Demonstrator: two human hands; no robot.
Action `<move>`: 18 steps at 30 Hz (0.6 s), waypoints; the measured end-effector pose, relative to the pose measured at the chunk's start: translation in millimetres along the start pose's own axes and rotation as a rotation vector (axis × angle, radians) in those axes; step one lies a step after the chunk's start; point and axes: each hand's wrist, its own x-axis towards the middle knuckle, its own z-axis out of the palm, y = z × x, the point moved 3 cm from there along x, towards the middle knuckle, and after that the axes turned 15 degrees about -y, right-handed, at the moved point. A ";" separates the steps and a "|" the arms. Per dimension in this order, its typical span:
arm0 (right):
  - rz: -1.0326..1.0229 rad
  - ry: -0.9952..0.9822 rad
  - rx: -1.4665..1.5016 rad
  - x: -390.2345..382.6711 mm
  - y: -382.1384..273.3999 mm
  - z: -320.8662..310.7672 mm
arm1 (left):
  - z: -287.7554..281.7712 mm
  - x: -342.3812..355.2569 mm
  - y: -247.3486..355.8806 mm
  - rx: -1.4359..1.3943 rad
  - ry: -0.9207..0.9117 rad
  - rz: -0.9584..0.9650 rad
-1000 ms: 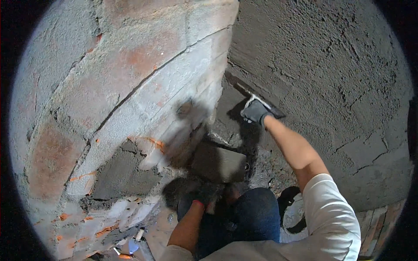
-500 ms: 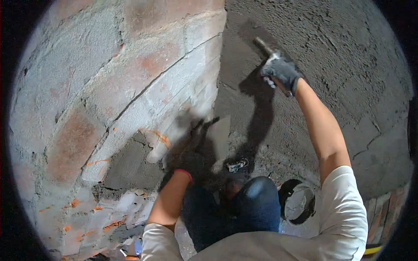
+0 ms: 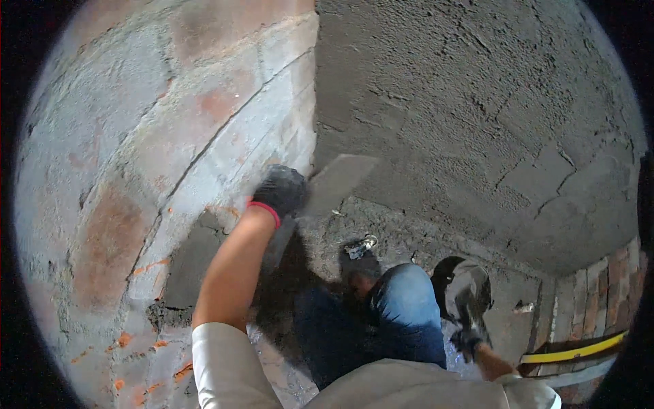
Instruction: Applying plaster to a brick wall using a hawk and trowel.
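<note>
My gloved left hand [image 3: 278, 188], red at the cuff, is raised beside the brick wall [image 3: 119, 235], closed on a flat grey board [image 3: 344, 174] near the corner with the plastered wall [image 3: 470, 102]. At lower right, my gloved right hand [image 3: 467, 341] is closed on a blurred trowel [image 3: 469, 305] that reaches into a round dark bucket [image 3: 447, 283] holding grey material. A patch of grey mortar [image 3: 187, 269] sits low on the brick wall.
My knees are bent below me, and a shoe [image 3: 361, 247] rests on the rough, debris-strewn ground [image 3: 395, 238]. A yellow bar, perhaps a level [image 3: 575, 351], lies at lower right along a stretch of exposed brick [image 3: 603, 300].
My right hand has come down with the trowel from high on the plastered wall to the bucket. My left hand has risen with the board toward the wall corner.
</note>
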 end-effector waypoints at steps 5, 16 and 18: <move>0.234 0.017 -0.002 -48.0 143.0 -19.7 | 1.2 7.1 -19.1 -0.252 -0.138 -0.016; 0.158 0.154 0.106 -100.5 161.2 19.0 | 5.0 31.0 -32.4 -0.239 -0.374 -0.015; 0.202 0.245 -0.035 -115.8 115.8 38.8 | -4.8 34.4 -24.7 -0.275 -0.402 -0.012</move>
